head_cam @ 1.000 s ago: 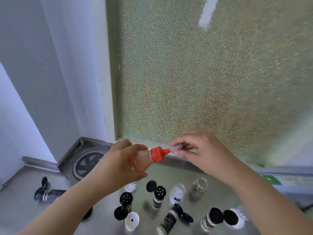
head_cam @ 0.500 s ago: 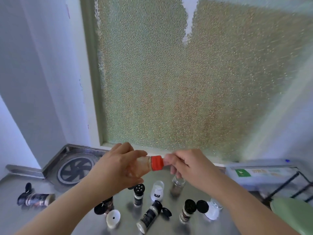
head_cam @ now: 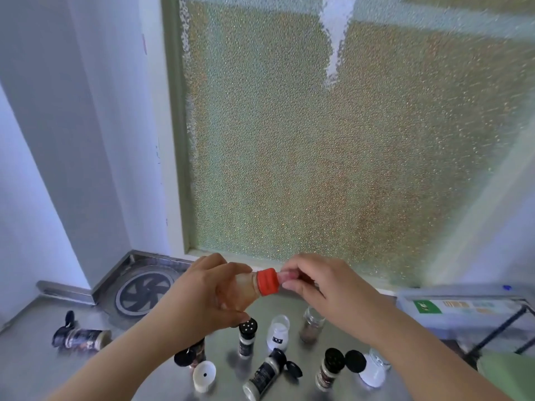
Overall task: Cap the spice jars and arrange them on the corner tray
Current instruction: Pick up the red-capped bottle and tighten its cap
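My left hand [head_cam: 202,296] grips a clear bottle [head_cam: 246,287] on its side, its red top [head_cam: 267,281] pointing right. My right hand [head_cam: 315,282] pinches a small clear cap [head_cam: 285,276] over the red top's tip. Below on the steel counter [head_cam: 144,380] stand several spice jars: a black-topped shaker [head_cam: 247,337], a white jar [head_cam: 278,332] and an uncapped glass jar [head_cam: 312,325]. One jar [head_cam: 265,374] lies on its side. The round corner tray [head_cam: 142,293] sits at the back left.
Another jar [head_cam: 82,338] lies on its side at the far left. A loose white lid [head_cam: 204,375] and black lids [head_cam: 355,360] sit among the jars. A frosted window [head_cam: 333,140] rises behind. A box with a green label [head_cam: 460,311] stands at the right.
My right hand has brought the clear cap down onto the red top's tip. The view has tilted and drawn back, so both hands sit lower in the frame.
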